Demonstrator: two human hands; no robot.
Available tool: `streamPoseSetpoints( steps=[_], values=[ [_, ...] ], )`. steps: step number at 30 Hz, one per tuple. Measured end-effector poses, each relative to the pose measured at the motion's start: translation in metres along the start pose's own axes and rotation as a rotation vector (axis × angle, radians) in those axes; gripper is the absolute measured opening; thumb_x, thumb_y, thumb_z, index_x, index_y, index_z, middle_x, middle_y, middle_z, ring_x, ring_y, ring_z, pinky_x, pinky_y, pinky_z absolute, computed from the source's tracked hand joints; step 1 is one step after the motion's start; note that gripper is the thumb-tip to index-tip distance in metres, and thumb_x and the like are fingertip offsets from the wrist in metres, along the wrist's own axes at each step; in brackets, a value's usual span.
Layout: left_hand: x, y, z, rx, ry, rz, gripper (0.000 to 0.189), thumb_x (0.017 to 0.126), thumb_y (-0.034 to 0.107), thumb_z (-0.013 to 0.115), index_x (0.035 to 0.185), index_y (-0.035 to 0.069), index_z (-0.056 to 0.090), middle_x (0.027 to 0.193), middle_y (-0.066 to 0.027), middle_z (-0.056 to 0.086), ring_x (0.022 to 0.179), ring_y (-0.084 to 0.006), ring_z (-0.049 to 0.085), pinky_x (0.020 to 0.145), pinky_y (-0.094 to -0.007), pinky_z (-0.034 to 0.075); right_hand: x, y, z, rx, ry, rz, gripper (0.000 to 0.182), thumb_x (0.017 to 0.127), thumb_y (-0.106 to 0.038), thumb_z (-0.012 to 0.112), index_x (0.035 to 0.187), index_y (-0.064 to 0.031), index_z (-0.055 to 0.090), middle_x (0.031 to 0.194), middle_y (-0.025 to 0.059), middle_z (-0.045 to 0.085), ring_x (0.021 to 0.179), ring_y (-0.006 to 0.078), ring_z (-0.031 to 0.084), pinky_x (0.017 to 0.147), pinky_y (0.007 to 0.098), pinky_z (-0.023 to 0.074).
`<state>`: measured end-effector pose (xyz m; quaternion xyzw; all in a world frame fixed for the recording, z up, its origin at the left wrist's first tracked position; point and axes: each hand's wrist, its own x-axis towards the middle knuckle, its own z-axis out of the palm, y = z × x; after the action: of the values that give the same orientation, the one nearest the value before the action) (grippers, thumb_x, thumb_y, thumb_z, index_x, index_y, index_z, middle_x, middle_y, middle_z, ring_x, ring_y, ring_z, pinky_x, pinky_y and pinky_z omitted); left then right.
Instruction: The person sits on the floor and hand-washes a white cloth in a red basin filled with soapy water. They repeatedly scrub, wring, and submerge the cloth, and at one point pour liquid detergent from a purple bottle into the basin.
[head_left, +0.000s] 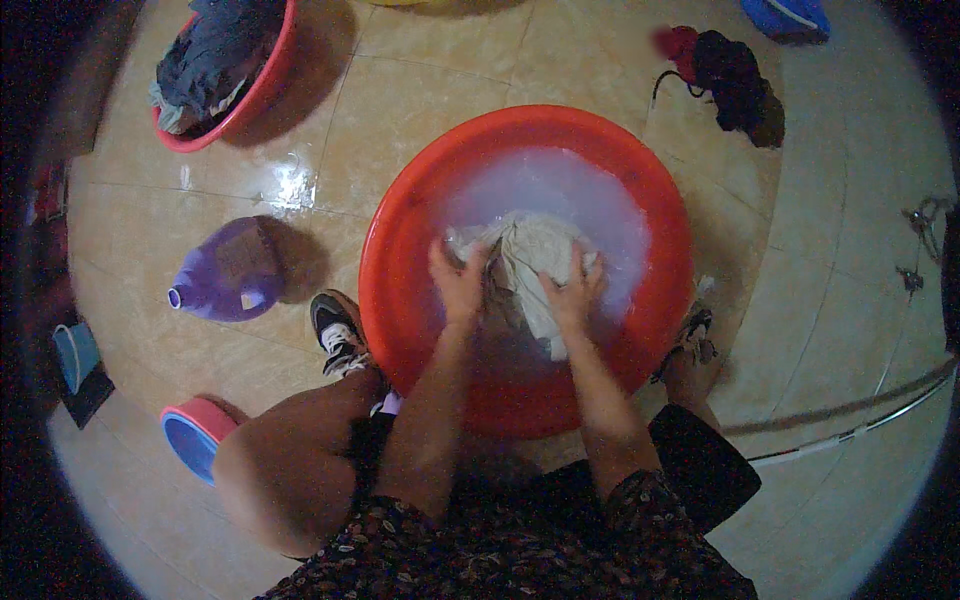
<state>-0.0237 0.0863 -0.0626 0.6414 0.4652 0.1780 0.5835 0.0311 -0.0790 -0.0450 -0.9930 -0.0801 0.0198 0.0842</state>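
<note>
A large red plastic basin of cloudy water stands between my feet. In it lies a wet, pale cream cloth, crumpled, with part of it under the surface. My left hand grips the cloth's left side, thumb and fingers spread around a bunched part. On the right side, my right hand holds another portion between thumb and fingers. A strip of the cloth hangs down between my wrists. The fingertips are partly hidden by fabric and water.
Left of the basin a purple jug lies on the tiled floor. Beyond it stands a red tub of dark clothes. Dark and red fabric lies at the upper right. Small basins sit by my left knee; a metal pole lies at the right.
</note>
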Motion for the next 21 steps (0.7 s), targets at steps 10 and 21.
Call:
streamPoseSetpoints(
  steps=[10,21],
  values=[
    [-0.013,0.032,0.01,-0.927,-0.317,-0.766,0.045,0.08,0.028,0.054,0.121,0.015,0.038,0.107,-0.0112,0.048,0.095,-0.0234,0.047,0.077,-0.039,0.044,-0.014,0.022,0.016,0.541,-0.043,0.033,0.028,0.068,-0.003,0.057,0.095,0.0042,0.054,0.115,0.015,0.044,0.109,0.028,0.041,0.094,0.035,0.0319],
    [-0.055,-0.016,0.047,-0.703,-0.685,-0.792,0.04,0.085,0.041,0.047,0.107,0.008,0.049,0.094,-0.0058,0.055,0.082,-0.0228,0.053,0.07,-0.0361,0.046,-0.064,-0.095,-0.098,0.483,0.072,-0.307,0.014,0.077,-0.019,0.053,0.085,-0.0128,0.064,0.112,0.018,0.049,0.104,0.0349,0.047,0.085,0.041,0.0371]
  ],
)
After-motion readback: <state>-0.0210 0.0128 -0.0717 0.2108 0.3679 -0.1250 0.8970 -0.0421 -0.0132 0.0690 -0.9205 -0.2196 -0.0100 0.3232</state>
